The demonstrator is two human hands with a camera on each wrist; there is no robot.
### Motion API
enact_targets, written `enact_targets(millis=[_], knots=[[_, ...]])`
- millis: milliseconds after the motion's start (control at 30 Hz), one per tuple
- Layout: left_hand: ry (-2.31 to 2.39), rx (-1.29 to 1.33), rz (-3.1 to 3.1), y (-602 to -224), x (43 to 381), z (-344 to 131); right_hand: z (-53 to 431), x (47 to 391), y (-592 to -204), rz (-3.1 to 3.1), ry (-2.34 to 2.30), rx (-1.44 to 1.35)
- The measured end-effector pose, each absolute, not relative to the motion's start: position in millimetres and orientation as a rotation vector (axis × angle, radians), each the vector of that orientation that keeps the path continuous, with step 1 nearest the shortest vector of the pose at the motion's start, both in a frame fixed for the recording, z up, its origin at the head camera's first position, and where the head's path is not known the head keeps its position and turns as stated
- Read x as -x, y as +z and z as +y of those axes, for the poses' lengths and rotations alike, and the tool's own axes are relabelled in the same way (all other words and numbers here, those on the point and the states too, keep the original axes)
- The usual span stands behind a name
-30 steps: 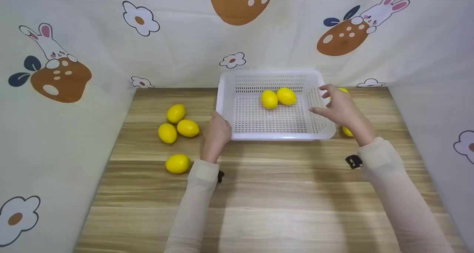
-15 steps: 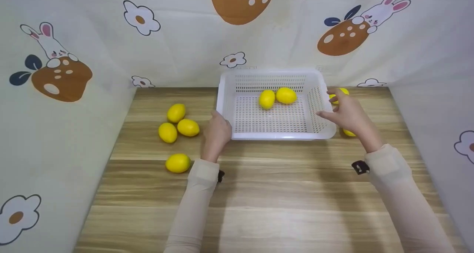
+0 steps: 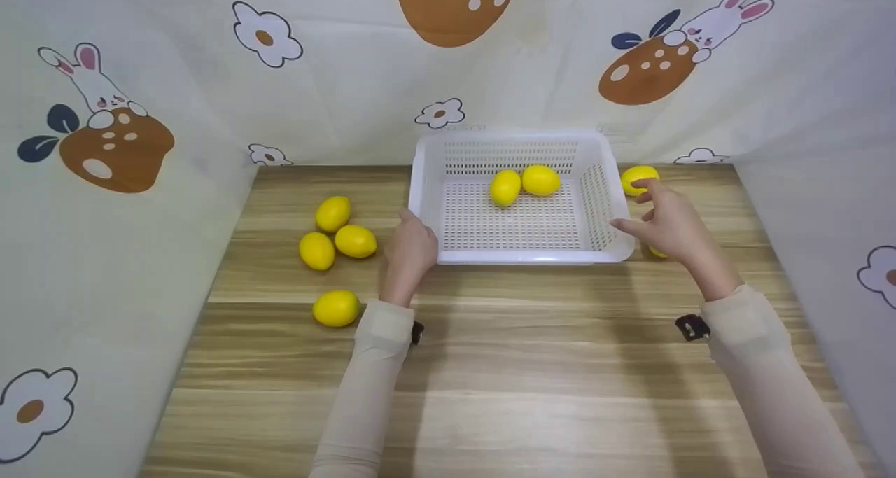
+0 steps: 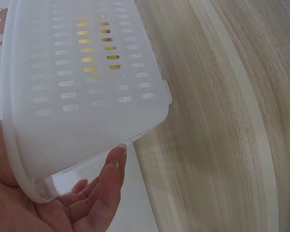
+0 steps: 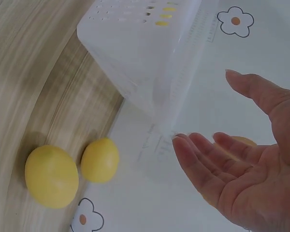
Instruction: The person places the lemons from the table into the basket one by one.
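In the head view a white slotted plastic basket (image 3: 528, 257) stands at the back of the table, with two lemons (image 3: 505, 188) lying in it. My left hand (image 3: 411, 250) grips its front left corner; in the left wrist view the thumb is over the rim (image 4: 12, 140) and the fingers (image 4: 111, 181) lie along the outside. Beside the basket's right wall hovers my right hand (image 3: 672, 222), thumb and fingers spread, holding nothing. A lemon (image 3: 635, 177) lies just beyond its fingertips, and another lemon (image 3: 658, 252) is mostly hidden beneath the hand.
Left of the basket, three lemons (image 3: 355, 241) lie grouped on the wood-grain table (image 3: 518, 366), and a single lemon (image 3: 336, 308) sits nearer the front. A patterned cloth (image 3: 350, 72) hangs behind the table and along both sides.
My right hand has drawn away from over the basket's right side, rightward and toward me. One lemon in the basket rolled slightly left. The left hand stays at the corner.
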State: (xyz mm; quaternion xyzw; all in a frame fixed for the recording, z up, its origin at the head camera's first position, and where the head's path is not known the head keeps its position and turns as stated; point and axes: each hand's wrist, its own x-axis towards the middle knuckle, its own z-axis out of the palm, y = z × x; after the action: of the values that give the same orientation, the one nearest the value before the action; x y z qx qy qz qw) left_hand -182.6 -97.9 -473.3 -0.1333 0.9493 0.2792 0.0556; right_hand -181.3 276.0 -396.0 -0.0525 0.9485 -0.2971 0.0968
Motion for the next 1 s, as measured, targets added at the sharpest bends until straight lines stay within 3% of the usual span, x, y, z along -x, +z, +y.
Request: enact_targets(millis=[1000], knots=[[0.902, 0.432, 2.817, -470.3, 182.3, -97.6, 306.6, 158.1, -413.3, 2.853, -0.948, 0.062]])
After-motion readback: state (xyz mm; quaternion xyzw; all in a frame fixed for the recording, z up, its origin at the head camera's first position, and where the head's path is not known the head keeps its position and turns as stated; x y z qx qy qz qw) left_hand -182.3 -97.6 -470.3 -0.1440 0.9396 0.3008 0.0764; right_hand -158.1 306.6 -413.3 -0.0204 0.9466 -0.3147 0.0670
